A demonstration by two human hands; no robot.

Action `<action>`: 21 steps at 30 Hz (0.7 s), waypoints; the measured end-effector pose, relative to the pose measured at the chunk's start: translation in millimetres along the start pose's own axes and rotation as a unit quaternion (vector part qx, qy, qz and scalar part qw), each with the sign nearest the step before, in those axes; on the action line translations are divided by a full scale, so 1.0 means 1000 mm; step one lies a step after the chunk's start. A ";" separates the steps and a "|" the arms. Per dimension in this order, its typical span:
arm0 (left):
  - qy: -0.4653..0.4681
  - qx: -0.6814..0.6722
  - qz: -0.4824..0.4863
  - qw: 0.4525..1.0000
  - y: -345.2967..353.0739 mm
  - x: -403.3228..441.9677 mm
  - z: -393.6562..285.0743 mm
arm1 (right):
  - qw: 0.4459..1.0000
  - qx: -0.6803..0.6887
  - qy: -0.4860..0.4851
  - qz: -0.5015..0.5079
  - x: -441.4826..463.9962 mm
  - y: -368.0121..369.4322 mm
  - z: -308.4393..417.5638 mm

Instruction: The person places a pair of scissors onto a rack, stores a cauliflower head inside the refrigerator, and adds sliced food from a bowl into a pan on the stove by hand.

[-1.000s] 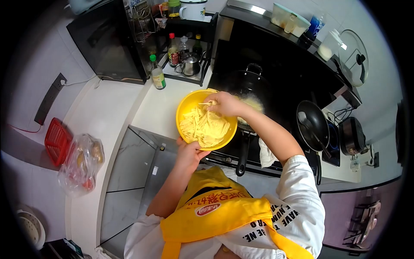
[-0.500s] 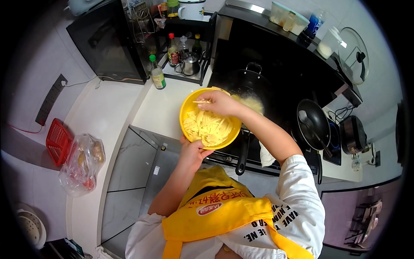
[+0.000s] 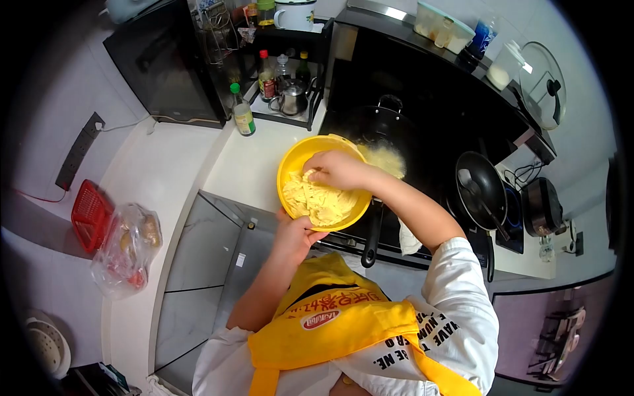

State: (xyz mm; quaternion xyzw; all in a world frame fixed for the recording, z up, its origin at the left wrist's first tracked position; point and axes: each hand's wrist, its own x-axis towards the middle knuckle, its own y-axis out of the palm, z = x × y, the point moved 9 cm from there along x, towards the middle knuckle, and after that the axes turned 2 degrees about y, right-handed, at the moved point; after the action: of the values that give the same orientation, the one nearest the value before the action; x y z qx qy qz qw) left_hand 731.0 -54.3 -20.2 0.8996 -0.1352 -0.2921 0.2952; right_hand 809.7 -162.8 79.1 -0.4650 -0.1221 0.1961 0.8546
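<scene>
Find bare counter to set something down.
Free: left counter between black-fronted unit and plastic bag; smaller white patch between green-capped bottle and held yellow bowl. Crowded: rack with bottles, and around wok and frying pan.

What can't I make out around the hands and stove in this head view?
All in the head view:
Left hand: part of its grip, hidden by the yellow bowl.
Right hand: whether it grips anything, hidden by its own back.
Wok: part of its near side, behind the bowl and right forearm.
</scene>
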 end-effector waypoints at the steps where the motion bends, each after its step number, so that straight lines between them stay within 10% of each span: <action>1: 0.000 0.006 -0.011 1.000 -0.001 -0.001 0.000 | 0.997 0.066 0.037 -0.013 -0.002 -0.007 -0.004; 21: 0.032 0.016 -0.024 0.999 -0.005 -0.002 -0.009 | 0.992 0.111 0.061 0.008 -0.014 0.023 -0.008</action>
State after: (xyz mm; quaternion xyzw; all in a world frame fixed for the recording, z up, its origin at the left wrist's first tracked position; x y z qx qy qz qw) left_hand 735.2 -44.7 -16.2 0.9159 -0.1091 -0.2682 0.2779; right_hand 795.9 -164.0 55.2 -0.3796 -0.0436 0.1866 0.9051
